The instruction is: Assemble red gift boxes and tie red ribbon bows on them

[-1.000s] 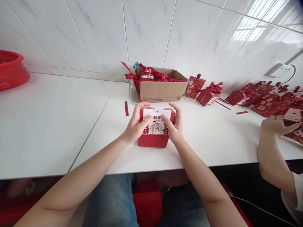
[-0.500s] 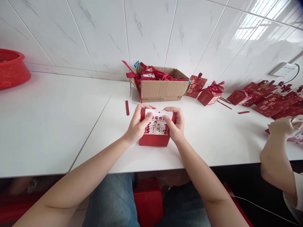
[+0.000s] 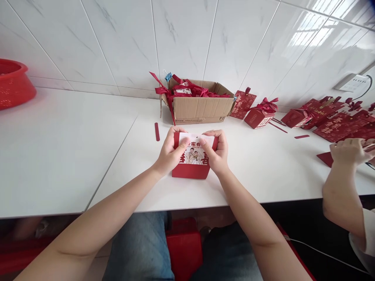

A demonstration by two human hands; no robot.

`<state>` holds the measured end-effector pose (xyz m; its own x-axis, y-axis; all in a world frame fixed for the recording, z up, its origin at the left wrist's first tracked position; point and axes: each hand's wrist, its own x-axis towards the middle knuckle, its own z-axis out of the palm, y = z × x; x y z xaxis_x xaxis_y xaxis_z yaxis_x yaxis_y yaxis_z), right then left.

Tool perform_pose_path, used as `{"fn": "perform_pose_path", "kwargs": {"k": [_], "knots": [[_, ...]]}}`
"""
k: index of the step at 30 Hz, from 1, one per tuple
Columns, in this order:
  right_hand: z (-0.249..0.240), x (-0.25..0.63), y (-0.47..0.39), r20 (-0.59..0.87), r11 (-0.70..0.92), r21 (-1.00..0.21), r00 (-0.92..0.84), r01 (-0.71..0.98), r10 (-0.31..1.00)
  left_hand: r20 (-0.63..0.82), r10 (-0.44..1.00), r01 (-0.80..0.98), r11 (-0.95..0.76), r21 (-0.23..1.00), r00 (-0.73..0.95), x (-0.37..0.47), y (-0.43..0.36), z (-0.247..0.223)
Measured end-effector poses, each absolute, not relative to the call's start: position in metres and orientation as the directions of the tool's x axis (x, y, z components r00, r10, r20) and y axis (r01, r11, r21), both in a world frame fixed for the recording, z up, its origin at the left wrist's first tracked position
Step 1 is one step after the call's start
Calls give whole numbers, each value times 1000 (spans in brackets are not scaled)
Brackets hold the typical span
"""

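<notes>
Between my two hands is a red gift box [image 3: 191, 171] with a white printed card [image 3: 195, 154] against its front. The card shows a wedding couple and red characters, with a small hole near its top edge. My left hand [image 3: 172, 150] is closed around the left side of the box, thumb pressing on the card. On the other side, my right hand [image 3: 216, 152] grips the right edge, its thumb also on the card. The box's lower edge is close to the white table [image 3: 140, 171]; contact is hard to tell. Its back is hidden.
Behind my hands stands a cardboard box [image 3: 202, 110] filled with red ribbons. A red strip [image 3: 157, 132] lies left of it. Red ribboned boxes [image 3: 259, 116] and red bags [image 3: 334, 127] line the right side. A co-worker's hand [image 3: 348, 152] works there. A red basket [image 3: 14, 84] sits far left.
The card has shifted slightly left against the red box under my thumbs. My grip stays about the same. At the right, the co-worker's hand has moved slightly and more of a red piece shows.
</notes>
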<state>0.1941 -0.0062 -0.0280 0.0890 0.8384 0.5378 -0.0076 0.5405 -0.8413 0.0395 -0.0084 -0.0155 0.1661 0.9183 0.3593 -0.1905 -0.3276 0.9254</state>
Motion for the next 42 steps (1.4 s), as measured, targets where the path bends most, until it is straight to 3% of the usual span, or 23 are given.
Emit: {"fn": "perform_pose_path", "kwargs": {"k": [20, 27, 33, 42], "knots": [[-29, 193, -6, 606, 608, -794, 73, -14, 792, 431, 878, -150, -407, 901, 208, 36, -7, -20], [-29, 191, -5, 529, 528, -839, 35, -127, 848, 462, 858, -144, -440, 886, 223, 35, -3, -21], [-29, 191, -3, 434, 435, -894, 27, -108, 900, 483, 843, -129, -466, 876, 236, 34, 0, -21], [-29, 192, -3, 461, 460, -881, 20, -106, 887, 504, 832, -82, -500, 862, 230, 33, 3, -22]]}}
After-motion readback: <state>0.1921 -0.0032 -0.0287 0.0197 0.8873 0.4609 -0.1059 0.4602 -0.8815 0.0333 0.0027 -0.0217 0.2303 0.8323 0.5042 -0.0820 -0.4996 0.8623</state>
